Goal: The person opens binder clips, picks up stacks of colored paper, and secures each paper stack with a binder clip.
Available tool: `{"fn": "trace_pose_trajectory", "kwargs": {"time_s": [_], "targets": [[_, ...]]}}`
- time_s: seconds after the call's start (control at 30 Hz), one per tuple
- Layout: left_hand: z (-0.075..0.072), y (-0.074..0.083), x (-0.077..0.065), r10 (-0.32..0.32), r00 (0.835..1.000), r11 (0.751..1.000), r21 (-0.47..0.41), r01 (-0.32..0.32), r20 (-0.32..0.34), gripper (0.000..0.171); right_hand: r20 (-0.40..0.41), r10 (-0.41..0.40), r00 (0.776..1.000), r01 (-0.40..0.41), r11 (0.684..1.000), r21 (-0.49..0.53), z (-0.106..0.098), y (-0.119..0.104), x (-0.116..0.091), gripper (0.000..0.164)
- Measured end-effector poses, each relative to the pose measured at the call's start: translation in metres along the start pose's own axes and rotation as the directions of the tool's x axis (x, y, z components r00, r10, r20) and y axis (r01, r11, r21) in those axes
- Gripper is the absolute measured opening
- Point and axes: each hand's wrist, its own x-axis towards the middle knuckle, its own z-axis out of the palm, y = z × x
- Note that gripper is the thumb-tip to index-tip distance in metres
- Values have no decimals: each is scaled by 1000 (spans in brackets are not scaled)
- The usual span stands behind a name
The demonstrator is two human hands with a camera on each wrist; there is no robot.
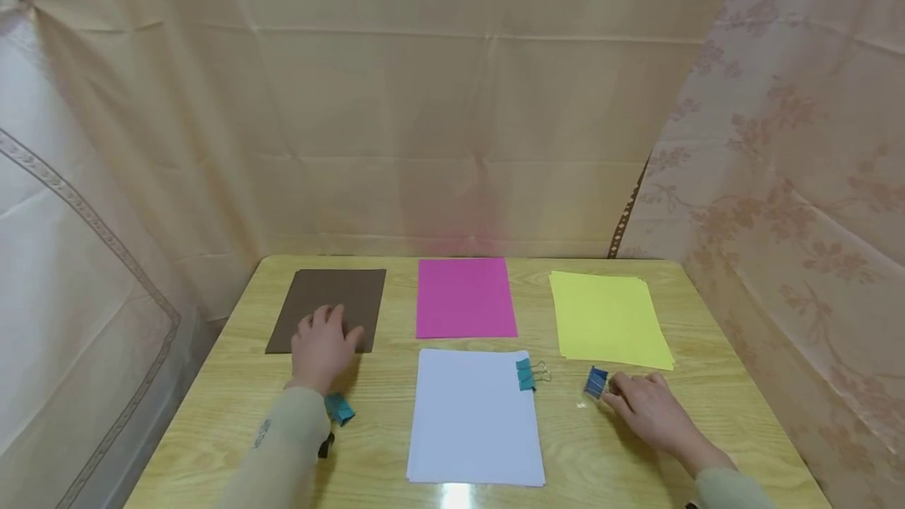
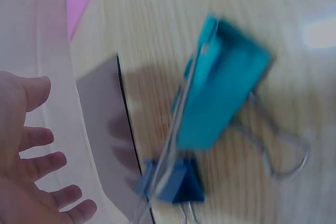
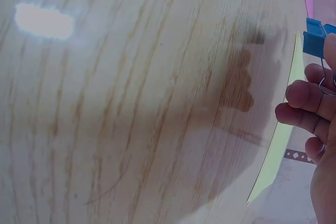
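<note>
White cloth (image 1: 64,258), hung at the far left, crossed by a patterned band. Dark brown paper stack (image 1: 342,285), laid at the left rear of the wooden table (image 1: 375,446). Left hand (image 1: 321,348), held over the stack's near right part, fingers parted and loosely bent, nothing gripped; whether the paper is touched cannot be told. Loose teal binder clip (image 1: 339,409), placed beside the left sleeve (image 1: 283,446); near it, in the left wrist view, a dark blue clip (image 2: 184,182) is shown by the brown paper. Magenta paper (image 1: 467,298), set at the rear centre. White paper stack (image 1: 472,422), laid in front of the magenta, a narrow gap left between; its upper right edge is gripped by a second teal clip (image 1: 525,375), wire handles pointed rightward. Blue binder clip (image 1: 595,382), pinched by its wire handle in the right hand (image 1: 654,415), between thumb and fingers. Yellow paper stack (image 1: 611,316), laid slightly askew beyond that hand. Floral cloth (image 1: 799,203), hung at the far right.
</note>
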Motion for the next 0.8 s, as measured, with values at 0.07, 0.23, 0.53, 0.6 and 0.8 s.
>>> {"fn": "trace_pose_trajectory", "kwargs": {"time_s": [0.07, 0.23, 0.53, 0.6, 0.8], "targets": [[-3, -8, 6, -20, 1000, 1000, 8, 20, 2, 68, -8, -8, 1000, 8, 1000, 0, 0, 0, 0, 18], [-9, -22, 15, -69, 998, 998, 10, 69, 14, 69, -12, -16, 1000, 16, 1000, -4, -1, -2, -1, 15], [-14, -34, 24, -141, 986, 990, -2, 142, 87, 74, 6, -11, 1000, 11, 1000, 7, 1, -1, 0, 15], [-15, -36, 25, -158, 982, 987, -7, 160, 103, 76, 0, -22, 1000, 22, 1000, 11, 2, -1, -1, 14], [-14, -45, 26, -208, 971, 978, -8, 211, 116, 79, -14, -37, 999, 37, 999, 10, 1, -3, -1, 13]]}}
